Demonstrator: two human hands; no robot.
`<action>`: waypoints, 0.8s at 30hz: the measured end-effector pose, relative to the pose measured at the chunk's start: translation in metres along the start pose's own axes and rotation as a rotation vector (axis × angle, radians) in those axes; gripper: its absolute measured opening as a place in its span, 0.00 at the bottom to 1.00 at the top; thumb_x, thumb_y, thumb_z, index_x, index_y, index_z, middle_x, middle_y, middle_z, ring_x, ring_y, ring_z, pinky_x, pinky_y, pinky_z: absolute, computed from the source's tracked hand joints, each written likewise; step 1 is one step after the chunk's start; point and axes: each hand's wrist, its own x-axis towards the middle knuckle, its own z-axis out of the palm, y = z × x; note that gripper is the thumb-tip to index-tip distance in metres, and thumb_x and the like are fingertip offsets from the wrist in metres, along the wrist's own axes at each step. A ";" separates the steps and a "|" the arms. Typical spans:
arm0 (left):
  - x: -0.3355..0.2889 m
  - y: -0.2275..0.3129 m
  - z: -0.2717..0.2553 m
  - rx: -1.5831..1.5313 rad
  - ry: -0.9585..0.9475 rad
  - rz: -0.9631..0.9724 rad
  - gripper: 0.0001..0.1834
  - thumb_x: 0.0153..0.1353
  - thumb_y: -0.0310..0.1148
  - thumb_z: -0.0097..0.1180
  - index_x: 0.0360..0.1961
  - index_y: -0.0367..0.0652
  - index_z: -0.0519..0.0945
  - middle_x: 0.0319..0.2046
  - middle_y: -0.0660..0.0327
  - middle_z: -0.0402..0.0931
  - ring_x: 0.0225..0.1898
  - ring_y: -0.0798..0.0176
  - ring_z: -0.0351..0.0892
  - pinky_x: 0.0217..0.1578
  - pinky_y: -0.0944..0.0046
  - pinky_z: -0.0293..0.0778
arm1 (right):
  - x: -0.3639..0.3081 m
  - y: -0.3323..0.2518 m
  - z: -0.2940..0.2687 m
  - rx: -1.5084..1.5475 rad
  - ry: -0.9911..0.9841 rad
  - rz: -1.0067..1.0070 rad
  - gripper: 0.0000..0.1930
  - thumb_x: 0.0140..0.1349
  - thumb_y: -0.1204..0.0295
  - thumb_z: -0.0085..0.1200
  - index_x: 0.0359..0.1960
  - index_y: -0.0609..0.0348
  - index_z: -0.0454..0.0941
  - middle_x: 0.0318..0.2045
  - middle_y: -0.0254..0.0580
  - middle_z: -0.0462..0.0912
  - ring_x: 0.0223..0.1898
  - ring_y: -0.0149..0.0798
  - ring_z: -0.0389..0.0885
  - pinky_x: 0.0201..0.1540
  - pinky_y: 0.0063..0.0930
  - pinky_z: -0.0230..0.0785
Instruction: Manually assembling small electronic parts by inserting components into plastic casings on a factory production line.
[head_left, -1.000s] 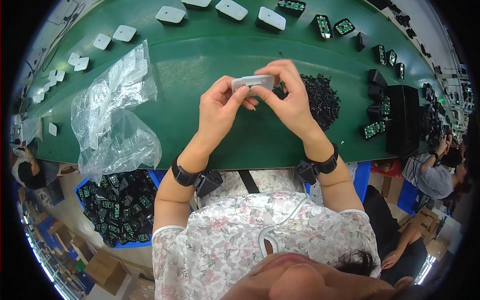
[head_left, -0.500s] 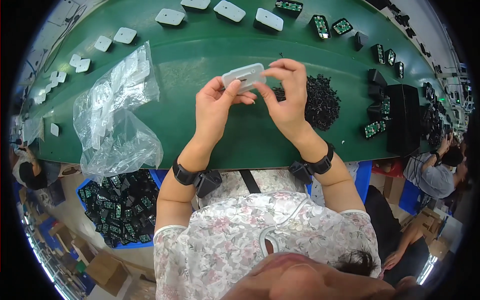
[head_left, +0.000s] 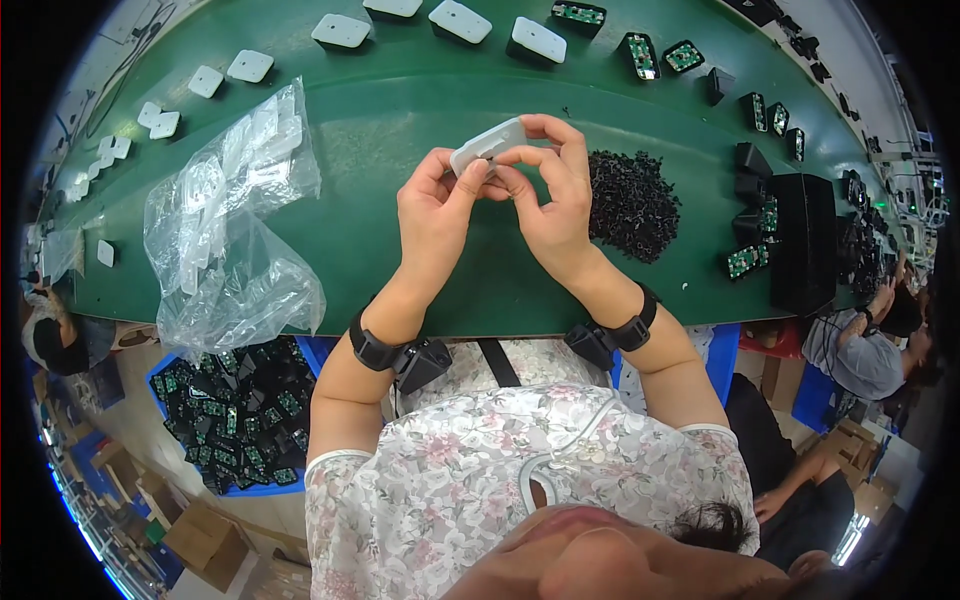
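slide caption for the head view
Left hand and right hand hold a pale plastic piece over a green table.

Around the middle of the green table (head_left: 360,285), a clear plastic bag (head_left: 235,215) is laid at nine o'clock, white-topped units (head_left: 460,20) are spread from ten to one, and a pile of small black parts (head_left: 635,210) is heaped at three.
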 end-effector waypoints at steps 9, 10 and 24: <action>0.001 -0.005 -0.008 0.059 -0.199 -0.028 0.06 0.65 0.26 0.51 0.37 0.32 0.74 0.31 0.56 0.78 0.30 0.66 0.81 0.33 0.70 0.77 | 0.017 -0.004 -0.033 0.067 -0.305 0.208 0.14 0.52 0.73 0.63 0.40 0.60 0.73 0.37 0.36 0.75 0.36 0.31 0.72 0.39 0.23 0.64; 0.001 -0.005 -0.009 0.056 -0.206 -0.027 0.06 0.65 0.26 0.51 0.37 0.32 0.74 0.31 0.56 0.78 0.30 0.66 0.81 0.33 0.70 0.77 | 0.018 -0.004 -0.036 0.101 -0.372 0.276 0.14 0.53 0.73 0.63 0.38 0.60 0.73 0.33 0.34 0.75 0.33 0.28 0.72 0.36 0.22 0.64; 0.023 0.008 -0.048 0.307 0.103 -0.057 0.08 0.68 0.27 0.43 0.44 0.35 0.70 0.24 0.58 0.77 0.17 0.72 0.71 0.18 0.72 0.64 | 0.121 0.088 -0.037 -0.252 -0.143 -0.021 0.13 0.53 0.77 0.53 0.42 0.57 0.76 0.38 0.37 0.78 0.39 0.35 0.77 0.42 0.27 0.68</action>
